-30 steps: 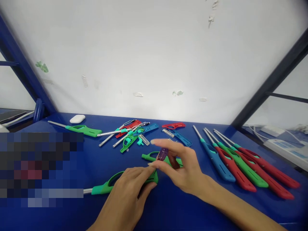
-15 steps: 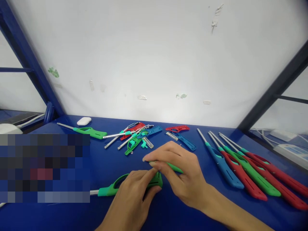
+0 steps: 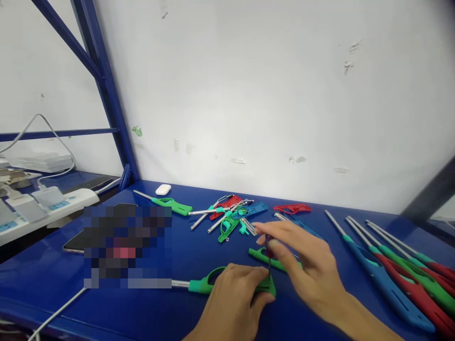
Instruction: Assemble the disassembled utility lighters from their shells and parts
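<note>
My left hand [image 3: 236, 296] presses down on a green gas lighter [image 3: 206, 284] with a metal barrel, its fingers wrapped round the handle end. My right hand [image 3: 307, 263] holds a small screwdriver [image 3: 269, 246] upright between thumb and fingers. Its thin shaft points down to the lighter's handle end, beside my left fingertips. Whether the tip sits in a screw is too small to tell. Just behind the lighter lies a loose green handle piece [image 3: 259, 255], partly covered by my right hand.
Further back lie mixed lighter parts [image 3: 231, 215], a red shell [image 3: 293, 208] and another green lighter [image 3: 174, 206]. Several lighters, including a blue one [image 3: 384, 284], line the right side. A white case [image 3: 163, 189] stands near the wall; a power strip [image 3: 53, 213] is at left.
The view has swung left, so things appear further right. My right fingers have lifted and spread somewhat, showing the screwdriver's handle. My left hand keeps its hold on the lighter.
</note>
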Demonstrator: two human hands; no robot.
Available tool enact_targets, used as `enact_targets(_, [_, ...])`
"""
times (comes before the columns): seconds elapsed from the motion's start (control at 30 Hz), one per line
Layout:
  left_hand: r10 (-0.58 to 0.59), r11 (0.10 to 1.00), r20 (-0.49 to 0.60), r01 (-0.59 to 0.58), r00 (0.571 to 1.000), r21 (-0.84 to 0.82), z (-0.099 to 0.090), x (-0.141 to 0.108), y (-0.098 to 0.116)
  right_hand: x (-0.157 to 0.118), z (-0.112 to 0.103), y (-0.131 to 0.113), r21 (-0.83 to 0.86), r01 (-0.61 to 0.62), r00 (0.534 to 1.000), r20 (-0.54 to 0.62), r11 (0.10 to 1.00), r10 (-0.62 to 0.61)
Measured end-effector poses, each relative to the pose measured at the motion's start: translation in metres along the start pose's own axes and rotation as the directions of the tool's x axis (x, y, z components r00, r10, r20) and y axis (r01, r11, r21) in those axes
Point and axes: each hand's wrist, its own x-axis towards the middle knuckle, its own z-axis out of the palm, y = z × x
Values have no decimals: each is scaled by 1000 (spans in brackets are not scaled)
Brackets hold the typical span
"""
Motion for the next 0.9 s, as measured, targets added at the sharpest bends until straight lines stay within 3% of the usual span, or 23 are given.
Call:
enact_targets(0.1, [-7, 1000, -12, 7, 1000, 7, 1, -1, 0, -3, -7, 0, 49, -40, 999, -25, 998, 41])
enact_targets(0.27, [23, 1000, -23, -22, 999, 21, 0, -1, 0, -2, -15, -2, -53, -37, 994, -108, 998, 31])
enact_targets(0.37, [49, 998, -35, -47, 998, 47, 0, -1, -1, -2, -16, -2, 26, -70, 997, -20, 997, 71])
enact_targets(0.47, [75, 995, -36, -73, 996, 64, 2, -1, -3, -2, -17, -1, 95, -74, 996, -34, 993, 78])
enact_targets(0.57, [103, 992, -48, -99, 994, 84, 3, -1, -4, -1, -20, -1, 64, -63, 997, -47, 996, 67])
enact_targets(0.73, [150, 984, -102, -138, 983, 117, 2, 1, -3, 2, -31, -3, 95, -112, 984, 153, 989, 97])
enact_targets(0.9, [175, 980, -117, -162, 978, 112, 3, 0, -5, 7, -37, -8, -46, -118, 985, 119, 992, 123])
